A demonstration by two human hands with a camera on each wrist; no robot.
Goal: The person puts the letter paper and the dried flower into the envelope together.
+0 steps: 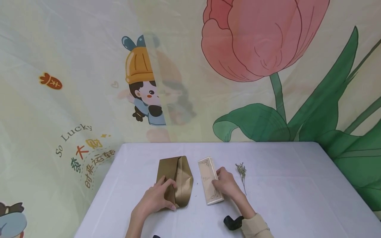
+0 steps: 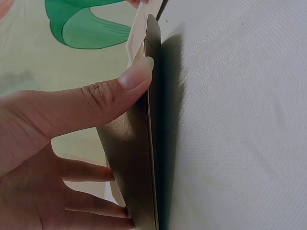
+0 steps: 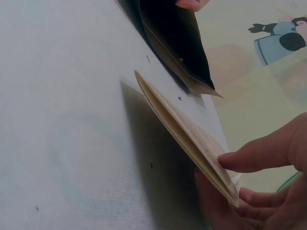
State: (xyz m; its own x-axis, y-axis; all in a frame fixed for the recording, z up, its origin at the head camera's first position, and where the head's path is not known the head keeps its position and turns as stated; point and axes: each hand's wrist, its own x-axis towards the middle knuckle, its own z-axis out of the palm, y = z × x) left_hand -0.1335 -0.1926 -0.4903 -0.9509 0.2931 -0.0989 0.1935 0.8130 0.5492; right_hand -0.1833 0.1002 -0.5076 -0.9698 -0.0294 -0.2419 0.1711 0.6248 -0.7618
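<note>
A gold-brown envelope [image 1: 168, 170] lies on the table with its flap folded out to the right. My left hand [image 1: 156, 197] grips it, thumb at its near edge and fingers over its face. In the left wrist view the thumb [image 2: 110, 98] presses the envelope's edge. The right wrist view shows the envelope's mouth [image 3: 177, 43] gaping, dark inside. To its right, my right hand [image 1: 227, 182] pinches a cream folded card [image 1: 208, 180] with ornate printed corners by its right edge. That card [image 3: 184, 139] is tilted off the cloth, its layers slightly parted.
A small sprig of dried flowers [image 1: 241, 172] lies right of the card. The white-covered table [image 1: 297, 198] ends at a printed curtain [image 1: 184, 66] behind. A black device [image 1: 233, 223] sits by the right wrist. Tiny specks dot the cloth between envelope and card.
</note>
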